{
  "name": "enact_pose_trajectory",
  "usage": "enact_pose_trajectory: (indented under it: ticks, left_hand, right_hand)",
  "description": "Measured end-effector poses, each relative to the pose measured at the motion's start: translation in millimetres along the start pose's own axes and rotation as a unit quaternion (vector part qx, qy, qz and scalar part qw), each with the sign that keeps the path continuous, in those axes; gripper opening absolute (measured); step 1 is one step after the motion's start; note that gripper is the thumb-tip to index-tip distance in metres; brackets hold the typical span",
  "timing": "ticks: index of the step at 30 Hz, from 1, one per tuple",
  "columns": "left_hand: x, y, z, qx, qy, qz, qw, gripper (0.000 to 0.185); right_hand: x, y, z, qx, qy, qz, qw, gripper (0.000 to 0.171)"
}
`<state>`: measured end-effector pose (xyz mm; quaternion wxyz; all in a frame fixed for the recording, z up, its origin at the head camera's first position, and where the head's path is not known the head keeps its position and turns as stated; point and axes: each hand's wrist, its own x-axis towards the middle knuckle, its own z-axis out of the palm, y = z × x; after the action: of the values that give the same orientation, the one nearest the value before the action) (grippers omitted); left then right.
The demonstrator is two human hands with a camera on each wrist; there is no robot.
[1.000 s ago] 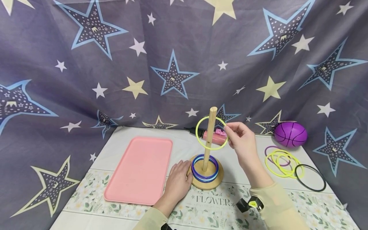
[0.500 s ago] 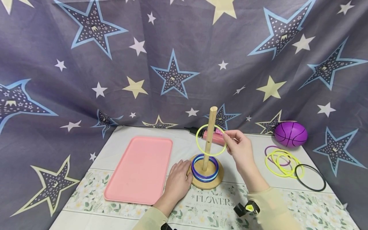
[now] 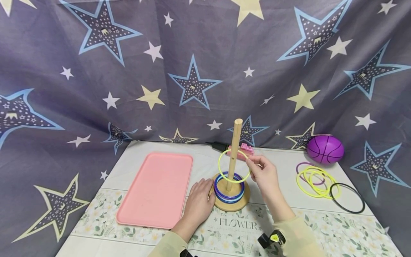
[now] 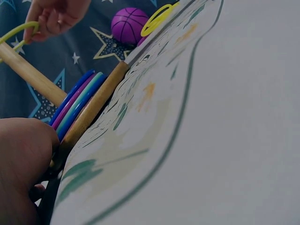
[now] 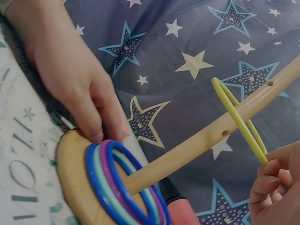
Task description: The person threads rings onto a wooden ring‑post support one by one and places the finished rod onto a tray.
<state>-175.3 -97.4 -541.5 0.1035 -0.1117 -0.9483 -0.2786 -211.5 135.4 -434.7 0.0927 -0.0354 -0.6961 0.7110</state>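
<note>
A wooden ring-toss stand with an upright peg and a round base stands at mid-table in the head view. My right hand pinches the right side of a yellow ring between thumb and fingers. The ring encircles the peg partway down, above the stack. Blue, purple and light-blue rings lie stacked on the base around the peg. My left hand lies palm down, fingers extended, with its thumb side at the left edge of the base.
A pink tray lies to the left. Behind the peg are a pink pump with a black nozzle and a small pink block. At right sit a purple ball, loose yellow rings and a black ring. A star-patterned cloth hangs behind.
The right hand has lowered the yellow ring along the peg, from near the upper part to just over the stacked rings. The left hand has stayed in place.
</note>
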Motion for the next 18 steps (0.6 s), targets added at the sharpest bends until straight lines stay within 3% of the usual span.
enact_pose_trajectory:
  ticks: [18]
  left_hand:
    - [-0.3,0.4,0.0,0.001,-0.006,-0.006,1.0,0.052]
  right_hand:
    - [-4.4,41.8,3.1,-0.063,0.009,0.008,0.998,0.015]
